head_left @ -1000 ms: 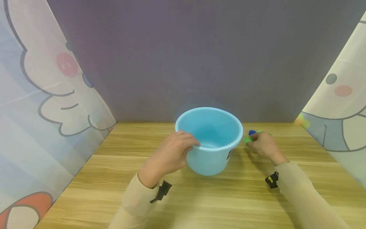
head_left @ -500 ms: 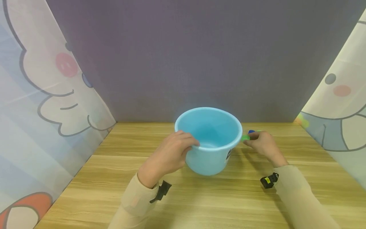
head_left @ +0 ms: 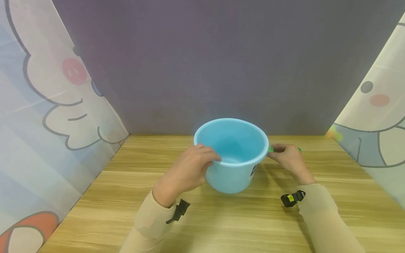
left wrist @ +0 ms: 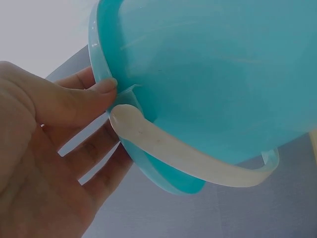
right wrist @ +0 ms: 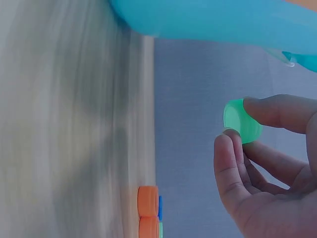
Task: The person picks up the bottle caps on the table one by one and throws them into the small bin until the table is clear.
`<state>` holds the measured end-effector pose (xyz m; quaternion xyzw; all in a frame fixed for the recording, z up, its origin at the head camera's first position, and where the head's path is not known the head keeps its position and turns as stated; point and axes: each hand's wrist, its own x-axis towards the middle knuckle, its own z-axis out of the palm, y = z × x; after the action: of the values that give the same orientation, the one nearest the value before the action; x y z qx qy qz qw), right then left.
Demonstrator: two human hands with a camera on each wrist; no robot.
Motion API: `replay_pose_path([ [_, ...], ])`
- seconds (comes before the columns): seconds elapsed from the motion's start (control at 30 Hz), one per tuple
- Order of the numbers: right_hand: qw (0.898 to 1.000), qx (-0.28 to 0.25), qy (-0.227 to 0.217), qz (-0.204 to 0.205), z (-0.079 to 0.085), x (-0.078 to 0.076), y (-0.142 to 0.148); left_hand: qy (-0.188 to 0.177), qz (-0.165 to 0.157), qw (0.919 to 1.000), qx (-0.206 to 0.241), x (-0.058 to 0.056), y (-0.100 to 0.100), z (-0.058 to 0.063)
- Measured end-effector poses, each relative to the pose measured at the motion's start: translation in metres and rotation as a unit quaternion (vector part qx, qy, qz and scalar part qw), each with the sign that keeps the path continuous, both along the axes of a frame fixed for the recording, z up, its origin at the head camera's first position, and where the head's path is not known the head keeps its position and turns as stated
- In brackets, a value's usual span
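Note:
A light blue plastic bucket (head_left: pixel 231 181) stands mouth up at the middle of the wooden table. My left hand (head_left: pixel 190 167) grips the near left of its rim. In the left wrist view the thumb lies on one side of the rim, the fingers behind, right by the end of the white handle (left wrist: pixel 188 156). To the right of the bucket, my right hand (head_left: pixel 290 160) pinches a green bottle cap (right wrist: pixel 241 121) between thumb and fingertips. In the head view that cap is level with the bucket's right rim, mostly covered by the fingers.
Behind the right hand, two orange caps (right wrist: pixel 148 202) sit on the table, with blue and green ones partly hidden behind them. A grey panel (head_left: pixel 202 70) closes off the back. Cartoon-printed cloths (head_left: pixel 63 105) hang at both sides.
The right hand has moved a little to the left with the green cap, closer to the bucket rim. The left hand and bucket have stayed put.

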<state>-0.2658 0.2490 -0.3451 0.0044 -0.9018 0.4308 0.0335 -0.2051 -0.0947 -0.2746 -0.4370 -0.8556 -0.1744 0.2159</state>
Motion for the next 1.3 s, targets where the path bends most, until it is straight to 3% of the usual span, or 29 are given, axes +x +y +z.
replay_pose_path([
  [0.53,0.999,-0.046,0.027,-0.012,0.009,0.007,-0.014,0.001,0.000,1.0000,-0.001,0.002,0.002,0.001],
  [1.0,0.996,-0.006,0.083,-0.030,0.021,0.014,-0.020,-0.003,-0.005,1.0000,-0.003,0.002,0.003,0.001],
  [1.3,0.993,-0.017,0.111,-0.032,0.027,0.016,-0.025,-0.001,0.001,1.0000,-0.002,0.003,0.001,-0.001],
])
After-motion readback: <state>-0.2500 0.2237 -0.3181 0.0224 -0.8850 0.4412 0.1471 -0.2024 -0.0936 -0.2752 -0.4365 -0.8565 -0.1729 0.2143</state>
